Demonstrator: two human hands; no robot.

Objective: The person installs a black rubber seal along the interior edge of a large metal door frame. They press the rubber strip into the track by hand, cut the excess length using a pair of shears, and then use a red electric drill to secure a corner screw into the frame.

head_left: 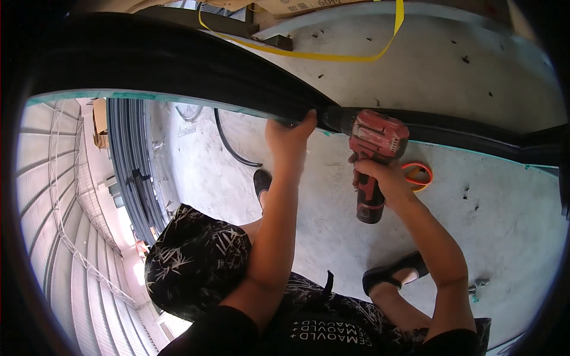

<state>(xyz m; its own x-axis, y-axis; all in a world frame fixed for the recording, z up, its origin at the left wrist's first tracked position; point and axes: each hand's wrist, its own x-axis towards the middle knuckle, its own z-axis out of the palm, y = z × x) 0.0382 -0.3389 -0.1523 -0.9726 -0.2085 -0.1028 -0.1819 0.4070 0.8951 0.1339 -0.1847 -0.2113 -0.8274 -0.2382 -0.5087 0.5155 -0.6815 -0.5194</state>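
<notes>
My right hand (378, 175) is wrapped round the grip of a red and black cordless drill (380, 133). The drill's black nose points left and meets the long black frame profile (196, 71), close to where two lengths come together; its tip is hidden. Just left of that spot, my left hand (289, 137) grips the profile's near edge, thumb up against its face and fingers underneath, mostly out of sight. A thin green strip runs along this edge. Toward the right, a second black length (463, 130) carries on the line.
A yellow strap (332, 58) hangs in a loop beyond the profile, below a cardboard box (297, 7). Bundled long dark strips (127, 154) lie at left. On the grey floor are a curved black tube (228, 145), an orange-red loop (421, 176) and scattered scraps. My shoes stand below.
</notes>
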